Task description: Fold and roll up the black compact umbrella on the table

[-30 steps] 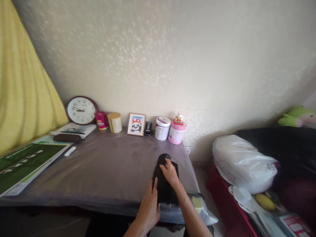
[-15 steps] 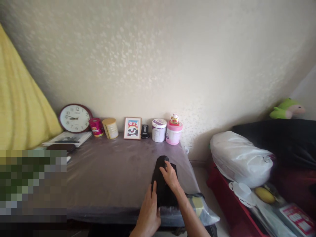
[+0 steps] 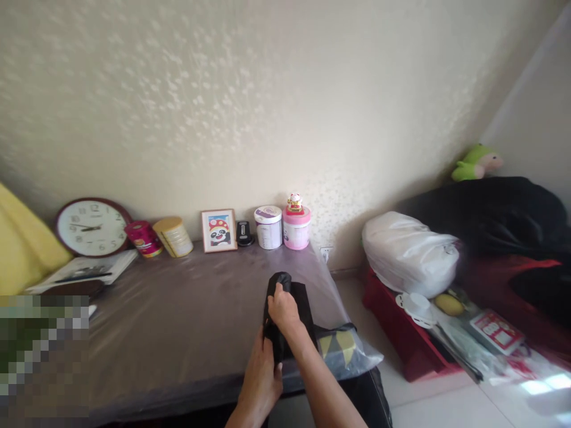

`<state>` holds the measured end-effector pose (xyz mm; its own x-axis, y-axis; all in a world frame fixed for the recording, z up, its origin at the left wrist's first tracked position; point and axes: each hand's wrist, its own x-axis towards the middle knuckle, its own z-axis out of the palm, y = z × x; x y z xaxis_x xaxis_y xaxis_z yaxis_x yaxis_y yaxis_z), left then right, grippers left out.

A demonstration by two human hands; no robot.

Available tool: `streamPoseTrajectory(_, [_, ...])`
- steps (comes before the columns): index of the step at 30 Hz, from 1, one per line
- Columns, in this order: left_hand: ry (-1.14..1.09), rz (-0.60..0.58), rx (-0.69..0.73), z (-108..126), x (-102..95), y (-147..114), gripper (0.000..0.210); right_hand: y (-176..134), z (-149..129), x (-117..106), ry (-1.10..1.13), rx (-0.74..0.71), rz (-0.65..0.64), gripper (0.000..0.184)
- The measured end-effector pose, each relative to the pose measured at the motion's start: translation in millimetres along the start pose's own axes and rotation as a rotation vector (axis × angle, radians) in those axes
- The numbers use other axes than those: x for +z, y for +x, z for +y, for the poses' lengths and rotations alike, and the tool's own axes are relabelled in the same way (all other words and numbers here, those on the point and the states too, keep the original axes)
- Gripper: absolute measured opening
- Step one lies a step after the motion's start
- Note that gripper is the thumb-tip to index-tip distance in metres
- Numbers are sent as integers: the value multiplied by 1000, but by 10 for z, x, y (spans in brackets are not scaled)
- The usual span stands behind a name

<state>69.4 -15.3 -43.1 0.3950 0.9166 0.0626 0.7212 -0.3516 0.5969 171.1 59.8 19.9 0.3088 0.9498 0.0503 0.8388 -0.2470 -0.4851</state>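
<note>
A folded black fabric bundle (image 3: 305,303) lies at the front right of the table, its left side bunched into a raised roll. My right hand (image 3: 284,310) is closed around the upper part of this roll. Lower down, my left hand (image 3: 262,375) grips the roll's near left side, its fingertips partly hidden by the black material. Just right of the bundle, a clear plastic bag with yellow and dark shapes (image 3: 341,348) hangs over the table corner.
Along the wall on the covered table (image 3: 178,321) stand a clock (image 3: 93,227), several canisters (image 3: 268,229) and a framed panda picture (image 3: 219,230). To the right on the floor is a red box (image 3: 392,333), with a white bag (image 3: 410,252) and small items on top.
The left side of the black fabric has been lifted and bunched into a roll. My right hand has closed on it. The view has shifted to the right.
</note>
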Motion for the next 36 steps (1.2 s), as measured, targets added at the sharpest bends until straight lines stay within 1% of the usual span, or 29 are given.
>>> streamPoseTrajectory(6, [-82,35,15,-45,38,8,69,-2,-72,24,-63,29,-31,36])
streamPoseTrajectory(11, [-145,81,-24,-40,46,-18,84,-1,-91,-2,-88,20,-54,41])
streamPoseTrajectory(13, [-178,88,-36,-22,35,-28,88,-6,-101,-14,-95,19,-60,39])
streamPoseTrajectory(17, [-214,83,-35,32,-1,-48,91,-25,-113,-36,-103,5,-62,31])
streamPoseTrajectory(23, [-155,61,-36,94,-49,-47,90,-31,-89,-38,-120,-67,-81,24])
streamPoseTrajectory(26, [-120,23,-60,86,-51,-29,92,4,-74,-34,-126,-112,-89,24])
streamPoseTrajectory(30, [-75,-38,-95,71,-29,-13,86,-3,-20,-50,-104,-184,-93,24])
streamPoseTrajectory(32, [-52,-61,-117,60,-2,-10,84,-54,55,-44,-18,-267,-23,26])
streamPoseTrajectory(35, [-34,-78,-126,30,53,-5,83,-132,222,14,145,-458,157,28])
streamPoseTrajectory(36, [-33,-74,-120,21,68,-3,83,-139,281,46,166,-515,193,27])
